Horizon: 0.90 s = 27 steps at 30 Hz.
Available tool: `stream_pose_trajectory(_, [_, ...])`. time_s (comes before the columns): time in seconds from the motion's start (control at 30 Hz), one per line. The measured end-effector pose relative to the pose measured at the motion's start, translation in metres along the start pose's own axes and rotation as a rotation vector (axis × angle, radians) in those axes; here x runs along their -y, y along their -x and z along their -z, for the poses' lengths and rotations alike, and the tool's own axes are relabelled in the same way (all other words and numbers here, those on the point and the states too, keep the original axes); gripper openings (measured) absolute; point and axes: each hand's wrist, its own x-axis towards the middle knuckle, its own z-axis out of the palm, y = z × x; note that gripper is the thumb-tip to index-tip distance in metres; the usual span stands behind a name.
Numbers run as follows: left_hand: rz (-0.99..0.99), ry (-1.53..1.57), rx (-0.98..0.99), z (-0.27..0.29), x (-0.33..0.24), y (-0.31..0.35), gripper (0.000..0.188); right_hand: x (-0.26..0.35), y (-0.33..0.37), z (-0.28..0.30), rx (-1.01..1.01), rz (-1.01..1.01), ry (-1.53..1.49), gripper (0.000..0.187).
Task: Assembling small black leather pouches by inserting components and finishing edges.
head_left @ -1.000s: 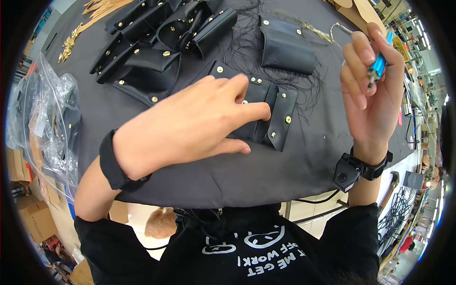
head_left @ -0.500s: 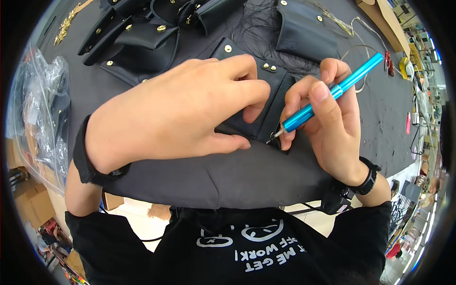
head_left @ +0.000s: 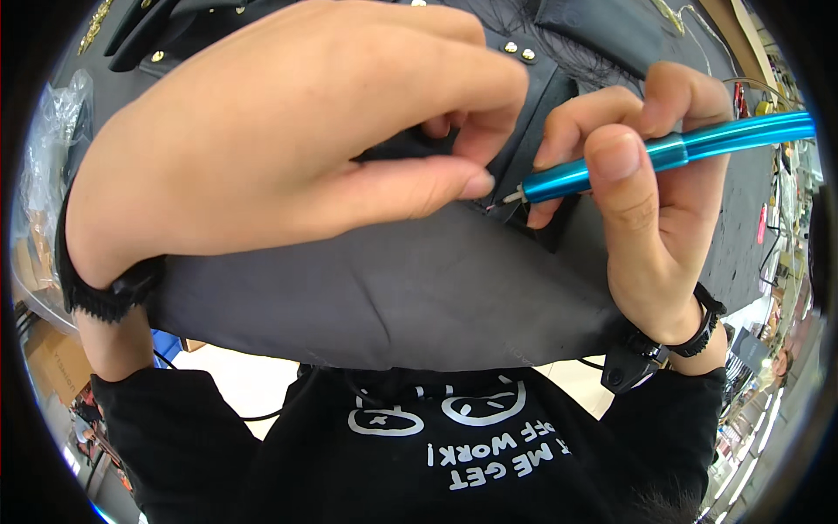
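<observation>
A black leather pouch (head_left: 543, 83) with gold snap studs lies on the table under my hands. My right hand (head_left: 659, 192) grips a slim, shiny blue pen-shaped tool (head_left: 559, 181), thumb on top of the barrel. Its fine tip points left and meets, or nearly meets, the pouch's near edge. Over the pouch's left part lies my left hand (head_left: 297, 131), fingers curled and thumb close to the index finger, right beside the tip. Whatever sits between those fingertips is hidden.
Dark cloth covers the table (head_left: 349, 279). More black leather pouches (head_left: 602, 31) lie at the back, near loose black threads (head_left: 515, 22). A clear plastic bag (head_left: 61, 148) is at the left, a gold chain (head_left: 92, 26) at the far left.
Both hands look larger and higher in the picture. My left thumb has come nearer to the index finger and the tool's tip. The blue tool now lies flatter.
</observation>
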Motion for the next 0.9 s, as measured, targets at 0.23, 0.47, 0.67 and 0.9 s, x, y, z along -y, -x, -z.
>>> stream_pose_trajectory(0.23, [0.027, 0.028, 0.016, -0.002, 0.004, 0.003, 0.014, -0.009, 0.008, 0.006, -0.034, -0.109, -0.040, 0.028])
stream_pose_trajectory(0.47, [0.075, 0.035, 0.055, 0.003, 0.004, -0.005, 0.014, -0.010, 0.008, 0.005, -0.014, -0.083, -0.033, 0.026])
stream_pose_trajectory(0.67, [0.089, 0.029, 0.073, 0.004, 0.007, -0.009, 0.015, -0.010, 0.009, 0.006, -0.003, -0.087, -0.016, 0.026])
stream_pose_trajectory(0.9, [0.103, 0.016, 0.080, 0.005, 0.008, -0.012, 0.016, -0.009, 0.009, 0.006, 0.006, -0.086, -0.011, 0.026])
